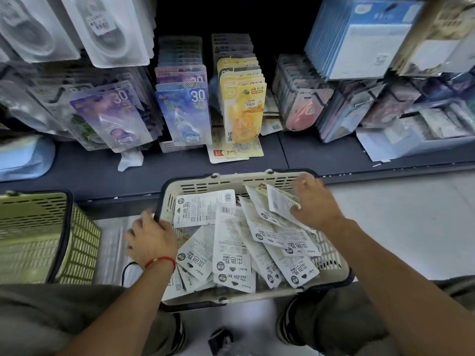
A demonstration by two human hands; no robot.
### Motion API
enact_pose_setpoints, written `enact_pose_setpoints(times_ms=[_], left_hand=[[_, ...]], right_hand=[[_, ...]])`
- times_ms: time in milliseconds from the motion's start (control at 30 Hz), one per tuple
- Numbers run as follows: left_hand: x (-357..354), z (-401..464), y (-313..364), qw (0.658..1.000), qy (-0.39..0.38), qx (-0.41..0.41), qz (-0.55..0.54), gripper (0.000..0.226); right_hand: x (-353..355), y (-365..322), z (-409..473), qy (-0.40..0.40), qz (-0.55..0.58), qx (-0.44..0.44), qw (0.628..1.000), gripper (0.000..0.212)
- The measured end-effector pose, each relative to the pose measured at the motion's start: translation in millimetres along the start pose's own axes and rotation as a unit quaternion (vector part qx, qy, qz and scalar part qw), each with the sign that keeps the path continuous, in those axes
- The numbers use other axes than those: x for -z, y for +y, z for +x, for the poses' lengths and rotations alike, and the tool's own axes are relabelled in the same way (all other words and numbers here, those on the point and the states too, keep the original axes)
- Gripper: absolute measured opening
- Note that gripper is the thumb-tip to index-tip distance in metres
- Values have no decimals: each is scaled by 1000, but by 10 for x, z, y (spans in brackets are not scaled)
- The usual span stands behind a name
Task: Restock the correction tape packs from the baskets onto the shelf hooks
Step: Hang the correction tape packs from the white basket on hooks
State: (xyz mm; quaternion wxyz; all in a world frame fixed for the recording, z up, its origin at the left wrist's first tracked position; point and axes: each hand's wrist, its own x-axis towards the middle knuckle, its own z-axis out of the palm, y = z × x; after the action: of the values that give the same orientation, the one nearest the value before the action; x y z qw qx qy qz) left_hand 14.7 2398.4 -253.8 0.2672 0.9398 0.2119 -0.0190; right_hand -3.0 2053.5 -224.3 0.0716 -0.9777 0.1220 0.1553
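A beige basket (205, 185) sits on the floor in front of me, filled with several white correction tape packs (231, 242) lying face down. My left hand (151, 238) grips the basket's left rim. At the basket's far right corner, my right hand (314, 201) pinches a small stack of white packs (279, 202). Above, shelf hooks carry hanging packs: purple ones (115, 116), blue ones (183, 114), yellow ones (243, 111) and pink ones (300, 109).
A green basket (74, 232) stands on the floor to the left. The dark bottom shelf (321, 152) runs behind both baskets, with loose yellow packs (235, 152) lying on it. My knees flank the beige basket; a shoe (285, 327) shows below.
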Motion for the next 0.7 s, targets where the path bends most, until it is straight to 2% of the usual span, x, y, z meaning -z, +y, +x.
enact_pose_setpoints(times_ms=[67,100,167,267,333,367,400,467,533,600,667,700], left_hand=[[92,16,102,996,22,-88,-5,44],[135,19,171,991,17,-128,-15,49],[210,0,327,981,-5,-187,-48,55],[302,-103,601,963,-62,-235,-113,54],[360,-177,801,948,-102,-255,-163,51],[386,-211,910,938,-116,-273,-177,50],[413,-249,1024,929,-131,-293,-183,49],[478,-304,1271,906,-193,-319,-200,59],[533,-303,1483,873,-306,-302,-232,74],[575,-226,1551,847,-379,-245,-282,67],[595,-85,1419,856,-374,-185,-307,54],[600,-22,1301,865,-360,-159,-311,50]], right_hand=[[-91,-97,-10,-113,69,55,990,59],[-145,-115,-20,-134,71,69,986,52],[-188,-58,-23,-103,71,94,988,36],[23,98,-20,-39,143,85,985,14],[348,187,14,48,197,76,976,22],[542,194,19,67,233,79,967,24],[734,169,5,61,269,95,956,22],[1047,10,-27,-7,306,145,941,12],[1205,-198,-37,-49,301,191,933,11],[1225,-338,-40,-46,317,206,924,11],[1102,-344,-23,28,322,164,932,19],[1001,-292,7,70,288,134,946,24]])
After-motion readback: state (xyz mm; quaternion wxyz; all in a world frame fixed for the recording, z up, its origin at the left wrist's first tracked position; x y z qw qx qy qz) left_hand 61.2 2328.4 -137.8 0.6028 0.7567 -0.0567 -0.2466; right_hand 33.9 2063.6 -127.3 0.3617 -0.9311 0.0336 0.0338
